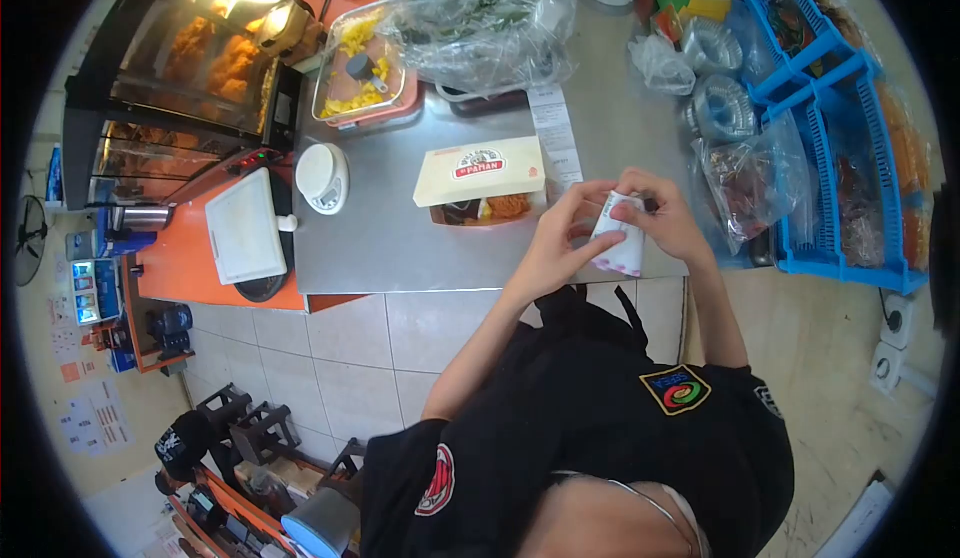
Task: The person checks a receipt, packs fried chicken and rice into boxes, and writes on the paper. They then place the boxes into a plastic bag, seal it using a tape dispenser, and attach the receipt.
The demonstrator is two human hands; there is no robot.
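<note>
Both hands are up over the near edge of the grey metal desk (400, 248), working on a small white paper packet (622, 238). The packet is a soft, roughly oblong sachet, pale white with a faint pinkish trim along its lower edge, and it stands more or less upright between the two hands. The left hand (555, 248) comes in from below, its fingers curled about the packet's left side with the thumb pressed near the top corner. The right hand (665, 220) closes over the upper right part, fingertips pinching the top edge. So both hands have their grip closed on the packet, which is held just above the desk's front edge rather than lying on it.

Just beyond the hands, further onto the desk, lies a cream cardboard food box with a red logo on its lid (482, 173); the lid sits askew, and something orange and fried shows at the open front. A long white paper receipt (556, 136) runs along the desk beside the box. To the right stands a blue plastic rack (845, 108) with bagged items, and a clear plastic bag of dark contents (745, 183) sits near the right hand. Off to the left are a round white kitchen scale (324, 176) and a glass warming cabinet with fried food inside (190, 78).
</note>
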